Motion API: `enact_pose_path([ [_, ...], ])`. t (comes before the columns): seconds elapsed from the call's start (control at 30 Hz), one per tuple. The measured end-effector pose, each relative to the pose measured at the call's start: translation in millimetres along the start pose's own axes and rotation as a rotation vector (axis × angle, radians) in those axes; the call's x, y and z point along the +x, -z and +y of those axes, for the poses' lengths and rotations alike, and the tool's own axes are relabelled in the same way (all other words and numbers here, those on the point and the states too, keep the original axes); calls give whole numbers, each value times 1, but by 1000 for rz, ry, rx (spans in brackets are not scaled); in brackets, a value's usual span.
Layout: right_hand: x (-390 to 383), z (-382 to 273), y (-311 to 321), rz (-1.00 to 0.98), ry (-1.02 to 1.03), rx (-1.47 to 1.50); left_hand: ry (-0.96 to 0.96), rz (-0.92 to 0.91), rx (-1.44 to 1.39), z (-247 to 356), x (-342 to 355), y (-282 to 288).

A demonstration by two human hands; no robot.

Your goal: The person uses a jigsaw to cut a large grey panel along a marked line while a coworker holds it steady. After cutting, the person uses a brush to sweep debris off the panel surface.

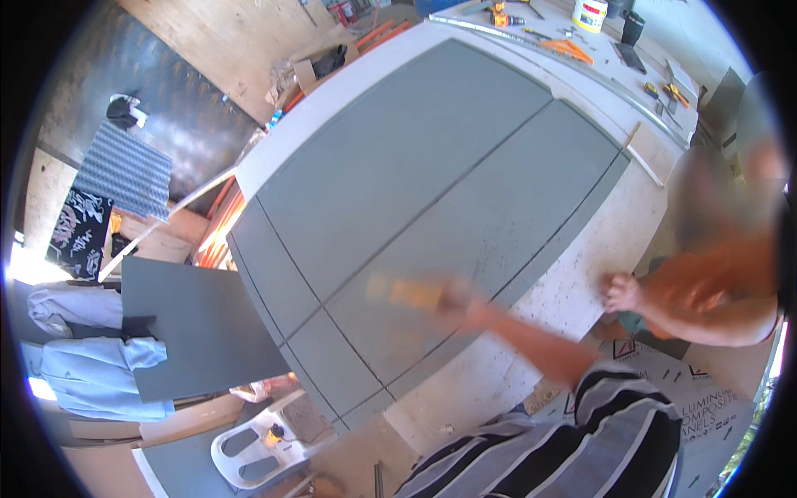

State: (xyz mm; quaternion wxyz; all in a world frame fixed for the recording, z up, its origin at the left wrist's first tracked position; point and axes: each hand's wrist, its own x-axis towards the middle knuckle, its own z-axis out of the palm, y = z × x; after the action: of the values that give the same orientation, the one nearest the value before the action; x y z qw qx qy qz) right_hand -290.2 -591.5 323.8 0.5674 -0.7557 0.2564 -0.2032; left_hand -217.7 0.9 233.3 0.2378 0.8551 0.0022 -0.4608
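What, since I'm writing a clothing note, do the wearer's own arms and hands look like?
The right hand and forearm are bare, though blur hides finer detail. The short sleeve has black, grey and white stripes and ends near the elbow. The left hand is out of view.

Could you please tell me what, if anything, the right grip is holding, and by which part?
A yellow tool, apparently by the end nearest the wrist, in the right grip; blur hides its kind.

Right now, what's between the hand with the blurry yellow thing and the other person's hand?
In the head view, right hand to co-worker's hand: grey panel with a dark groove, then pale, dark-specked tabletop.
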Motion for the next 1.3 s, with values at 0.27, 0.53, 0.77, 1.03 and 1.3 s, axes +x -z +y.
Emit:
enact_pose_path([
  [0.27,111,25,124,604,-397,-334,10,-24,-9,-5,9,12],
  [0.53,134,-39,6,93,-185,-365,42,7,-25,-42,-21,34],
  [0.77,207,56,59,472,-328,-597,80,-21,-45,-28,-6,23],
  [1.03,120,16,57,-123,466,-90,102,-60,-22,4,23,14],
  [1.3,168,106,333,1173,-517,-425,98,-85,13,18,29,28],
])
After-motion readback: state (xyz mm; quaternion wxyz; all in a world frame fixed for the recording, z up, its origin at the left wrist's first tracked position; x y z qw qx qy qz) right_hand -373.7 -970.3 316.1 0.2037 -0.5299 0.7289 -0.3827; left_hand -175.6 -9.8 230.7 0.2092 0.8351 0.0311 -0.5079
